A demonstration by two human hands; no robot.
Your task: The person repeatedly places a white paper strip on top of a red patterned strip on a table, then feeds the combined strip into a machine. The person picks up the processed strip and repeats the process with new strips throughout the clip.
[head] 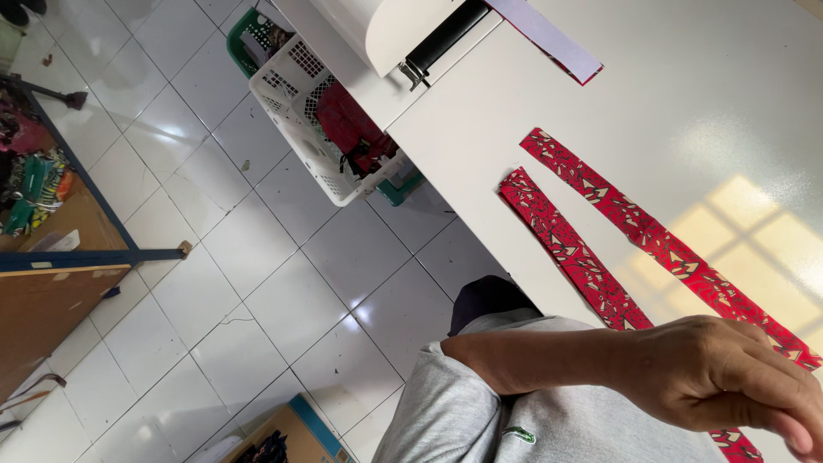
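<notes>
Hand (729,377) over two long, flat red patterned fabric strips (591,266) on smooth white table (686,94).

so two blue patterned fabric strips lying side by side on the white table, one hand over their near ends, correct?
Not quite: the fabric strips are red, not blue. The head view shows two red patterned strips side by side on the white table, with one hand over their near ends.
</notes>
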